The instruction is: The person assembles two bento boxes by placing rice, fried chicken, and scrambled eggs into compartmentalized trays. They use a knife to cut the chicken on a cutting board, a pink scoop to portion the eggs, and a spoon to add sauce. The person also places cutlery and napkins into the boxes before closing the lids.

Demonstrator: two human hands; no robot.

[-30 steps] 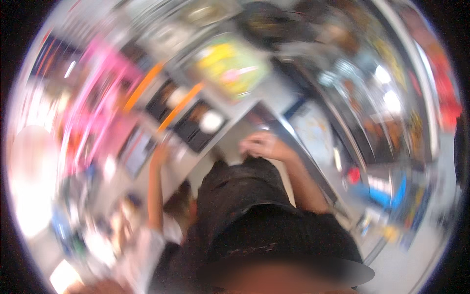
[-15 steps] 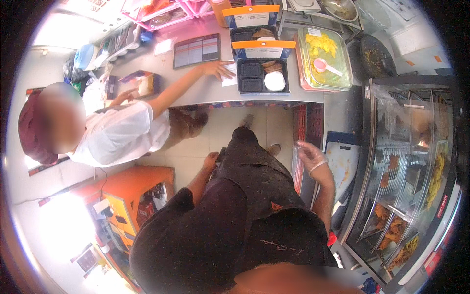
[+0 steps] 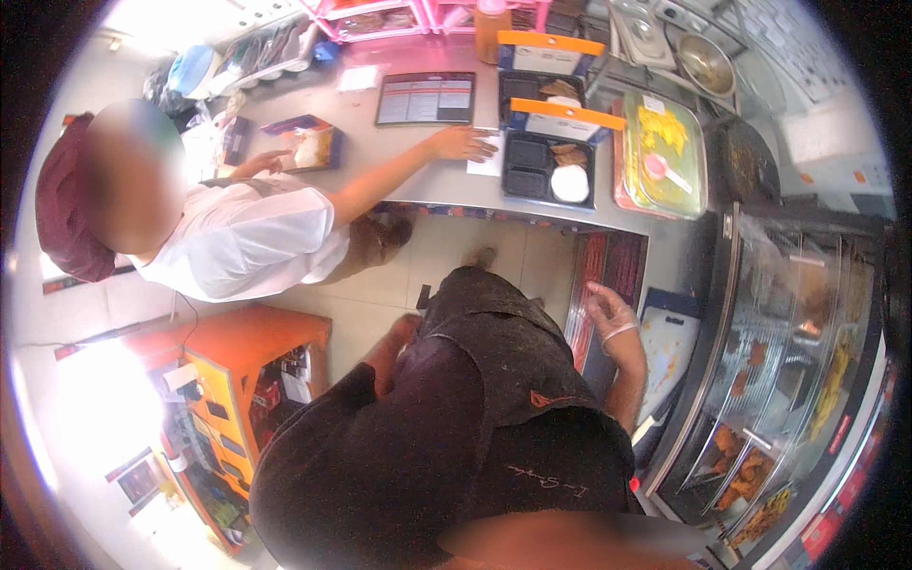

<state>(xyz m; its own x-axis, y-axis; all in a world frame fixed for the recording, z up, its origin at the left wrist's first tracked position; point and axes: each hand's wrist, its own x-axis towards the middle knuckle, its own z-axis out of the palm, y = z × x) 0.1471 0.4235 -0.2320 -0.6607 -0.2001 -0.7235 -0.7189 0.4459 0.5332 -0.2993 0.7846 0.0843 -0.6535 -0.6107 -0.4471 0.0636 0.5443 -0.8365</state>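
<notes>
My right hand wears a clear plastic glove and hangs to the right of my dark apron. Its fingers are loosely bent and apart, with nothing visible in them. At my left side, my left hand is curled close to the apron; a small black object shows just beyond it, mostly hidden. On the steel counter ahead sit two black compartment meal boxes; the nearer box holds a white round tub and brown strips of food.
A co-worker in a white shirt reaches a hand over white paper beside the nearer box. A tablet lies behind. A glass dish of yellow food holds a pink scoop. A heated display cabinet stands at right, an orange cabinet at left.
The view has turned, so the counter and its boxes sit farther right and lower. The co-worker's hand stays by the paper. My left hand has drawn slightly back toward me.
</notes>
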